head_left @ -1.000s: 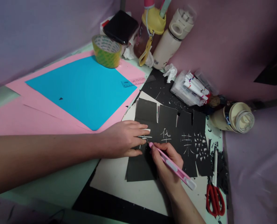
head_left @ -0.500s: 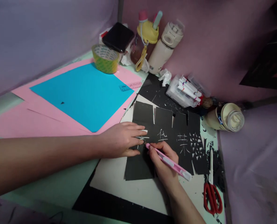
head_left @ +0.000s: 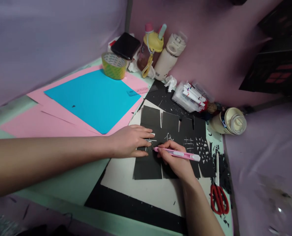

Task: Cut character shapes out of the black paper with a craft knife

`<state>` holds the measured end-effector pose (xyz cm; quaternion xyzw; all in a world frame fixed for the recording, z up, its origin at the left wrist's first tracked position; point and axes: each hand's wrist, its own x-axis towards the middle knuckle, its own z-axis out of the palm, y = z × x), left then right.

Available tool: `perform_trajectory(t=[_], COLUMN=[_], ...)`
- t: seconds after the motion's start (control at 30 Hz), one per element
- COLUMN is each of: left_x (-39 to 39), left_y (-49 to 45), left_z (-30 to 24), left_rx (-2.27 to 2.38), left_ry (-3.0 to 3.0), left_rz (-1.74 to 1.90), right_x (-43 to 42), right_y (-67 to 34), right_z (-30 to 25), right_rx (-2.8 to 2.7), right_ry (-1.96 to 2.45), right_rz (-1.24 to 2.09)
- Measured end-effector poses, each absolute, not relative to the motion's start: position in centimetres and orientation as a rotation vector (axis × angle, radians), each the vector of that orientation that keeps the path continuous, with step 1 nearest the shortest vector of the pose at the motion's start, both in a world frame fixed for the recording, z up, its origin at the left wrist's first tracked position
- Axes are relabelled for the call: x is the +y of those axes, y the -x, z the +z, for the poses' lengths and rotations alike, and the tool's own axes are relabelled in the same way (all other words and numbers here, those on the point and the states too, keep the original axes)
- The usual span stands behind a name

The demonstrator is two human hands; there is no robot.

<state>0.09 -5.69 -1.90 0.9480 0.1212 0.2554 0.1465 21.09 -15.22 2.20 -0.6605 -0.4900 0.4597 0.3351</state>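
My left hand [head_left: 132,141] lies flat with its fingers apart, pressing on the leftmost strip of black paper [head_left: 148,168]. In my right hand [head_left: 176,162] is a pink craft knife [head_left: 179,153], gripped like a pen, its tip on the same strip close to my left fingertips. White cut lines show there, partly hidden by my fingers. More black strips [head_left: 187,126] stand side by side to the right, with cut-out characters and a patch of small cut shapes. Beneath them is a whitish board [head_left: 121,175].
Red-handled scissors [head_left: 219,198] lie at right among black scraps. A blue sheet [head_left: 94,101] rests on pink paper [head_left: 20,121], with a ruler [head_left: 136,91] and tape roll [head_left: 114,67]. Bottles [head_left: 169,59], a phone [head_left: 126,46], a pen box [head_left: 191,96] and cups [head_left: 230,121] stand behind.
The craft knife has swung from a slant to nearly level, its tip still by my left fingers. My right hand has turned with it. The camera view has shifted slightly.
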Motion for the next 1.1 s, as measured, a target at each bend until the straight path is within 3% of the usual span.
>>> perform_trajectory(t=[0.6,1.1], left_x=[-5.76,-5.85], left_y=[-0.13,-0.09], left_z=[-1.48,-1.38], left_rx=[0.338,0.342], left_ry=[-2.726,-2.762], left_rz=[0.701,0.7], right_x=[-15.4,-15.59], right_y=[-21.22,-20.87], right_z=[2.36,1.69], right_rx=[-1.252,-1.171], right_ry=[1.681,1.712], right_rz=[1.349,1.159])
